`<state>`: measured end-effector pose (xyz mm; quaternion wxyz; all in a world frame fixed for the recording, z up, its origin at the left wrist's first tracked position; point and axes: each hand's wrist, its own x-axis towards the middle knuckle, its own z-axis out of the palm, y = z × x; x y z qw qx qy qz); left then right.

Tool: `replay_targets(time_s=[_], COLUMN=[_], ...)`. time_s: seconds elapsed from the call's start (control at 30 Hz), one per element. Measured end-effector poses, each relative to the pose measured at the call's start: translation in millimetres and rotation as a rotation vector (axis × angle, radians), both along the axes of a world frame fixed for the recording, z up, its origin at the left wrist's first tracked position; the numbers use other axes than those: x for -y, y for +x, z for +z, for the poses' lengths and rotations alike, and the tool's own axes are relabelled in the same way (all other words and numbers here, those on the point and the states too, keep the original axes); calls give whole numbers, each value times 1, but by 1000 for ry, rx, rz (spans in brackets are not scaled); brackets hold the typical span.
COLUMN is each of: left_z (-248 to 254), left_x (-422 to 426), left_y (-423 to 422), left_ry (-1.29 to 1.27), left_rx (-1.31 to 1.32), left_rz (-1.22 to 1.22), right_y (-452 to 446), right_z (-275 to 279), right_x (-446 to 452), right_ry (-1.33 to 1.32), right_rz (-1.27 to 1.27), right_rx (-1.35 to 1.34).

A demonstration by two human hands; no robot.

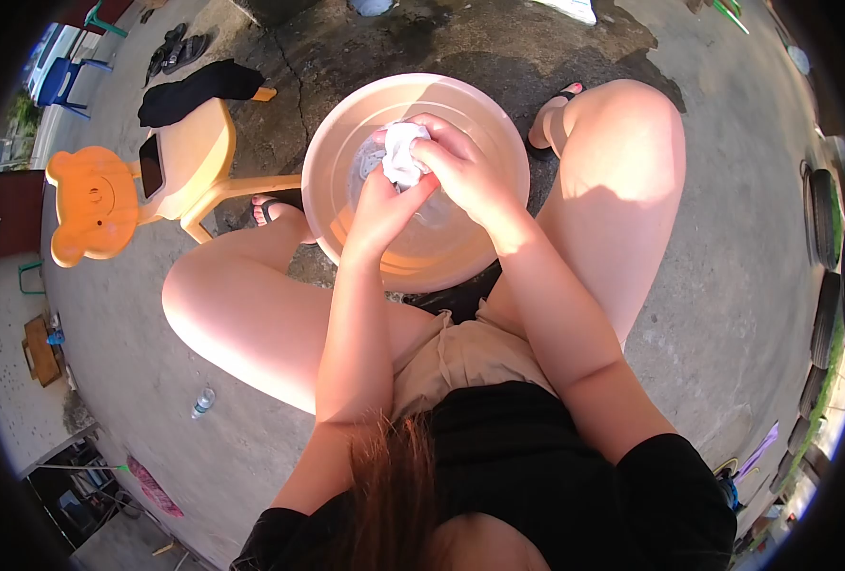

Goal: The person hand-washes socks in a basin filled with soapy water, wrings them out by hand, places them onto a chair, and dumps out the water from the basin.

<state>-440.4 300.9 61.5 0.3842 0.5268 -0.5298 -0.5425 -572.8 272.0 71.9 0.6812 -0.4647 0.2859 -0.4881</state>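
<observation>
A bunched white cloth [404, 155] is held between my two hands, above a round pink basin [322, 214] that stands between my legs. My left hand [391, 204] grips it from below, with its fingers partly hidden behind the cloth. From the right, my right hand [458, 169] closes its thumb and fingers round the other side. Below the hands, water lies in the basin, and some white, sudsy-looking material shows at the left of the cloth.
A yellow chair [198, 152] with an orange bear-shaped back [96, 205] is left of the basin, with a black cloth [198, 92] over it. Sandals [177, 52] lie behind it. A plastic bottle [203, 403] lies at the lower left, and tires [825, 319] line the right.
</observation>
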Motion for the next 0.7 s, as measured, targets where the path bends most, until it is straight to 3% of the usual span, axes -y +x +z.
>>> replay_targets(time_s=[0.13, 0.3, 0.37, 0.47, 0.6, 0.7], left_z=[0, 2, -5, -4, -8, -11], left_x=[-2, -3, -2, 1, -3, 2], left_y=[-4, -9, -9, -6, -13, -13], left_ry=[36, -93, -163, 105, 128, 160], left_rx=[52, 107, 158, 150, -256, -257], left_rz=[111, 18, -49, -70, -2, -77], right_y=[-1, 3, 3, 6, 9, 1], right_z=[1, -13, -19, -12, 1, 9], right_x=[-1, 0, 3, -3, -7, -6], right_ry=[-46, -215, -122, -39, 128, 242], right_rz=[-47, -189, -140, -174, -111, -94], right_rx=[-202, -589, -447, -211, 176, 113])
